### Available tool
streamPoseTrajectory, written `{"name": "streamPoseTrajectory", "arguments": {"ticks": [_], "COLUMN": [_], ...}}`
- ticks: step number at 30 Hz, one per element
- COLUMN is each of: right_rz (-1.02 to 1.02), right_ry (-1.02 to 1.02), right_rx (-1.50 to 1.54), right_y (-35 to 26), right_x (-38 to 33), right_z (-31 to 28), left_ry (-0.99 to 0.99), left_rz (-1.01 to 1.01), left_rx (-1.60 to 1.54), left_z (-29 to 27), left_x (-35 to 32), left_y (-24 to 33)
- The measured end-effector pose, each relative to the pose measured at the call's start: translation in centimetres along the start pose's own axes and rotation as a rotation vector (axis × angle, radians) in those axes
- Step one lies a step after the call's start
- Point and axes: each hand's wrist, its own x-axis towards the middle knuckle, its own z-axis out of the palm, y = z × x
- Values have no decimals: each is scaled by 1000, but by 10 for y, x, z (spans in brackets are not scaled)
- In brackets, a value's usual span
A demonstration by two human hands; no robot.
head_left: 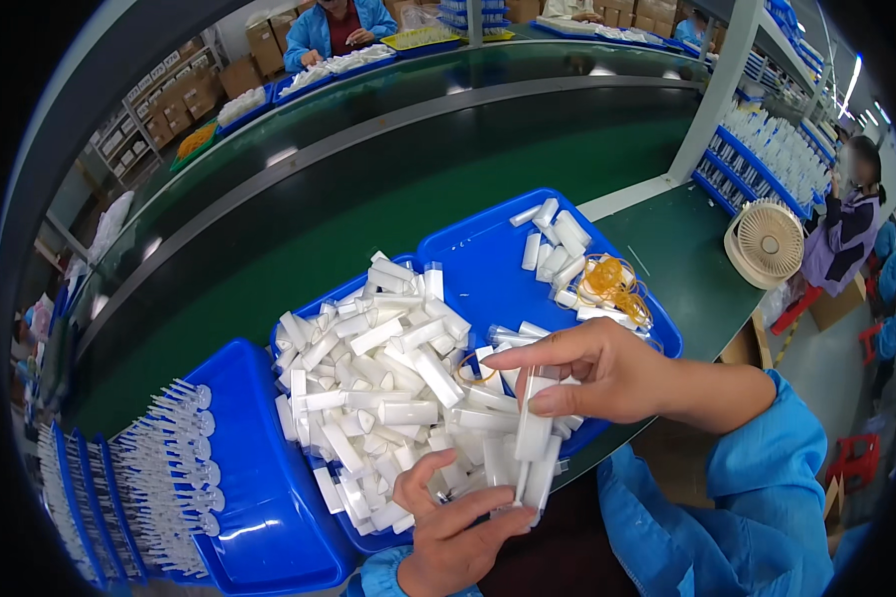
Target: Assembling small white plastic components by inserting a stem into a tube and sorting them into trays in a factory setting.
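In front of me, both hands are on a small bundle of slim white boxes [536, 436] with clear plastic ends. My right hand [612, 373] pinches its upper end between thumb and fingers. My left hand [463, 532] is closed around the lower end. A thin orange rubber band [478, 370] shows by my right fingertips; whether it hangs from them I cannot tell. Just beyond and to the left lies a heap of similar white boxes [373, 333] in a blue tray. Further right, several more white boxes [564, 239] and a tangle of orange rubber bands [607, 281] lie in another blue tray [473, 259].
At left, a blue bin [269, 468] stands beside blue racks of clear, thin-stemmed plastic parts [174, 468]. A green conveyor [368, 179] runs beyond the trays. A beige fan [767, 244] stands at right, near a post [712, 119]. A co-worker [338, 30] sits across.
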Motion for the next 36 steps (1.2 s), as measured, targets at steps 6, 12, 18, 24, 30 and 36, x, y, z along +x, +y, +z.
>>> {"name": "streamPoseTrajectory", "arguments": {"ticks": [6, 12, 18, 24, 30, 36], "right_rz": [-34, -117, -52, -191, -241, -685], "right_ry": [21, 17, -67, -112, -2, -102], "right_rx": [-65, -221, -116, -208, -201, -477], "right_y": [3, -4, -3, 9, 13, -7], "right_x": [4, 9, 10, 8, 6, -14], "right_z": [7, 13, 22, 39, 42, 49], "left_ry": [19, 61, 79, 230, 437, 135], "left_rz": [2, 6, 43, -57, -142, -522], "left_rx": [45, 61, 55, 52, -89, -905], "left_z": [-1, -5, -6, -3, 5, 0], "left_x": [-5, -4, -5, -15, -13, -31], "left_y": [-3, -2, -2, -11, -13, -7]}}
